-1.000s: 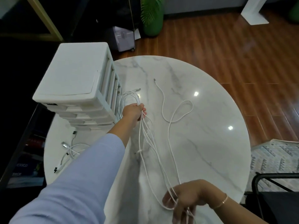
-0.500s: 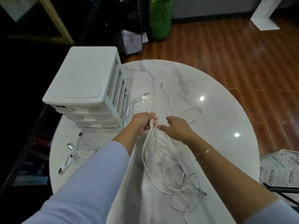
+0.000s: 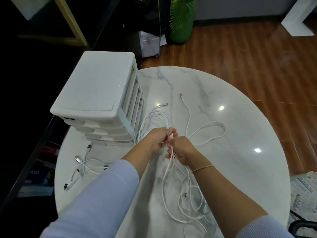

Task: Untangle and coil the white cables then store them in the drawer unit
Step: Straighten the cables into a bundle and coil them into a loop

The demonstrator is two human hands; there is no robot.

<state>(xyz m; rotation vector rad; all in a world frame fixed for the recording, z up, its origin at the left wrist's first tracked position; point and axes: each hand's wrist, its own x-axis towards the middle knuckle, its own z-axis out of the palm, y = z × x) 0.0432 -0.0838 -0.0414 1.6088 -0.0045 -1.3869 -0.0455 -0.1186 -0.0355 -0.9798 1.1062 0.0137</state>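
A bundle of white cables (image 3: 173, 170) runs through both hands at the middle of the round marble table (image 3: 240, 169). My left hand (image 3: 158, 138) grips the strands near their looped top end. Just below it, my right hand (image 3: 181, 149) is curled round the same strands. Loose loops trail toward me under my right forearm. Another white cable (image 3: 208, 133) lies in a loop to the right, its plug end pointing away. The white drawer unit (image 3: 97, 93) stands at the table's left edge, drawers facing right.
A second tangle of short white cables (image 3: 85, 167) with plugs lies at the table's left, in front of the drawer unit. Wooden floor, a green plant pot (image 3: 180, 30) and a grey bin (image 3: 149, 43) lie beyond. A black chair (image 3: 301, 225) shows at lower right.
My right hand came up from the near table edge to just below my left hand and closed round the strands. The stretched cables went slack and pooled into loops near me.
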